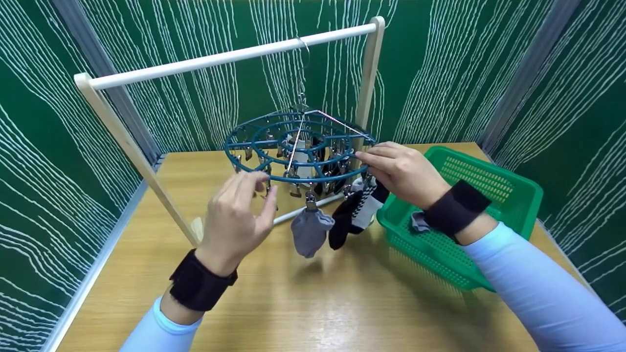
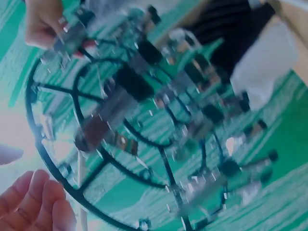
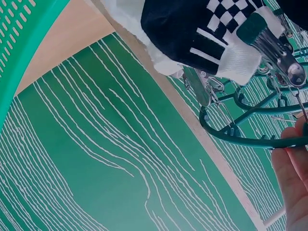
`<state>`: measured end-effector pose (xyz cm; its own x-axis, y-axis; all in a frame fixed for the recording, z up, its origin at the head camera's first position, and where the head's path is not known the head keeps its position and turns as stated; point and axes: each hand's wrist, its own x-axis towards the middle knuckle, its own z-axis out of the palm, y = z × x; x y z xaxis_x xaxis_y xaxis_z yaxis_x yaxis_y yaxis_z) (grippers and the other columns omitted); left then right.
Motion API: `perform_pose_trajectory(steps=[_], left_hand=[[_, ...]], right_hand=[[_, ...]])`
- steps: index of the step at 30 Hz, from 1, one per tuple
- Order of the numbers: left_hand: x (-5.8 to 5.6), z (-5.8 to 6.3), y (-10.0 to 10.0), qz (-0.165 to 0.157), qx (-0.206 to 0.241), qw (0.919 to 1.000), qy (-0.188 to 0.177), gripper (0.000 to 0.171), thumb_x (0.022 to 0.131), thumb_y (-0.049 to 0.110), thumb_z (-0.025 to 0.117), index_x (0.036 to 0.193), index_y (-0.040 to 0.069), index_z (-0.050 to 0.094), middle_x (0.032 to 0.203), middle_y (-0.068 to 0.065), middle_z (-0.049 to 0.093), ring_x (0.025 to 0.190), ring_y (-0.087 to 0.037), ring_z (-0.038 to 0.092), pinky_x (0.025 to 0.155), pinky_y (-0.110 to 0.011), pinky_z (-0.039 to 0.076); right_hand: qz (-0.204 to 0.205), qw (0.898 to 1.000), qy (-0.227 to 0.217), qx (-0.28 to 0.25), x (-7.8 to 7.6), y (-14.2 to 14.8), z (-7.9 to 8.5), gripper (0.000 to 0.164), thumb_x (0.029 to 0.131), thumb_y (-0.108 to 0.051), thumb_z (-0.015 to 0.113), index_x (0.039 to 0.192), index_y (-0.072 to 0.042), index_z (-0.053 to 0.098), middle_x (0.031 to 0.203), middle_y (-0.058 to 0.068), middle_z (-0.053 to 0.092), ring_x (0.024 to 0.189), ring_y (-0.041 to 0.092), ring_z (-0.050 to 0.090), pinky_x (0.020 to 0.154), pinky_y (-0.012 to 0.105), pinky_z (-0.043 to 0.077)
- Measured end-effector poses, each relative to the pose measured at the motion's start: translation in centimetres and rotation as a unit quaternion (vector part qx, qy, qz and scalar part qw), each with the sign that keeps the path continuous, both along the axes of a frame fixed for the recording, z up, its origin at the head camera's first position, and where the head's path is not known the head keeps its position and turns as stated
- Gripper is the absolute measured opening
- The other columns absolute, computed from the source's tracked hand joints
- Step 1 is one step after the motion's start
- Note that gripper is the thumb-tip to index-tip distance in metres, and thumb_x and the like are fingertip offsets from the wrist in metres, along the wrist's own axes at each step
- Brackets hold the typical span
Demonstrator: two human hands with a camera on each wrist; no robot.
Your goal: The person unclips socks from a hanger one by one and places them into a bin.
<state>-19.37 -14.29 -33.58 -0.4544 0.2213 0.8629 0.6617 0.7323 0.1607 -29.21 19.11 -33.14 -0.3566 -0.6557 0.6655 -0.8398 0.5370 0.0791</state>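
Observation:
A round teal clip hanger [image 1: 320, 179] hangs by its metal hook from a white rail, with metal clips around its rings. My right hand [image 1: 403, 171] pinches the hanger's rim on the right side; its thumb is mostly hidden. My left hand [image 1: 237, 220] is beside the front-left rim, fingers loosely bent and thumb apart, with nothing held. A grey sock [image 1: 311, 232] hangs from a front clip. Right of it hang dark socks, one being a black-and-white checked sock [image 3: 211, 41]. Pale and dark socks farther back are partly hidden by the rings.
A green basket [image 1: 440, 266] stands on the right of the wooden table [image 1: 313, 303], under my right forearm, with a small grey cloth item [image 1: 419, 221] inside. The rack's white rail [image 1: 230, 57] and wooden posts surround the hanger. Green patterned walls enclose the table.

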Motion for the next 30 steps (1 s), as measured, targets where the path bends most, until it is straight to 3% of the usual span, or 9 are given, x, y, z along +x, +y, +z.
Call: perform_pose_trajectory(steps=[6, 11, 16, 24, 30], left_hand=[[0.3, -0.6, 1.2, -0.052, -0.011, 0.9967, -0.061, 0.015, 0.096, 0.012, 0.081, 0.103, 0.001, 0.074, 0.091, -0.011, 0.078, 0.080, -0.024, 0.074, 0.072, -0.037, 0.064], [0.3, -0.7, 2.0, -0.079, -0.019, 0.9875, -0.135, 0.023, 0.096, 0.013, 0.083, 0.110, -0.003, 0.075, 0.101, -0.015, 0.081, 0.089, -0.025, 0.078, 0.080, -0.038, 0.067], [-0.1, -0.6, 2.4, -0.111, -0.005, 0.9706, -0.213, 0.031, 0.097, 0.015, 0.084, 0.119, -0.004, 0.075, 0.111, -0.019, 0.081, 0.099, -0.029, 0.080, 0.090, -0.041, 0.067], [-1.1, -0.3, 2.9, -0.148, 0.022, 0.9284, -0.340, 0.044, 0.100, 0.018, 0.081, 0.133, -0.008, 0.070, 0.126, -0.021, 0.079, 0.111, -0.030, 0.079, 0.099, -0.039, 0.065], [-1.7, -0.2, 3.0, -0.155, 0.024, 0.9159, -0.369, 0.041, 0.102, 0.016, 0.078, 0.133, -0.009, 0.070, 0.130, -0.022, 0.077, 0.113, -0.033, 0.079, 0.095, -0.039, 0.066]], right_hand=[[0.007, 1.000, 0.012, 0.001, -0.1, 0.1, -0.1, 0.034, 0.096, 0.004, 0.077, 0.130, 0.003, 0.076, 0.114, 0.022, 0.081, 0.104, 0.039, 0.076, 0.090, 0.052, 0.065], [0.003, 1.000, 0.012, 0.003, -0.1, 0.2, -0.1, 0.035, 0.096, 0.005, 0.077, 0.131, 0.003, 0.076, 0.116, 0.023, 0.080, 0.105, 0.040, 0.076, 0.091, 0.052, 0.065], [-0.004, 1.000, 0.008, 0.005, 0.0, 0.1, 0.0, 0.034, 0.097, 0.005, 0.077, 0.130, 0.003, 0.076, 0.116, 0.023, 0.080, 0.105, 0.039, 0.076, 0.091, 0.051, 0.066], [-0.003, 1.000, 0.011, 0.002, -0.1, 0.2, -0.2, 0.032, 0.096, 0.005, 0.077, 0.129, 0.003, 0.077, 0.114, 0.023, 0.081, 0.105, 0.040, 0.077, 0.091, 0.052, 0.066], [0.001, 1.000, 0.010, -0.001, -0.1, 0.2, -0.3, 0.033, 0.096, 0.005, 0.077, 0.129, 0.004, 0.076, 0.114, 0.024, 0.081, 0.103, 0.040, 0.077, 0.090, 0.052, 0.066]])
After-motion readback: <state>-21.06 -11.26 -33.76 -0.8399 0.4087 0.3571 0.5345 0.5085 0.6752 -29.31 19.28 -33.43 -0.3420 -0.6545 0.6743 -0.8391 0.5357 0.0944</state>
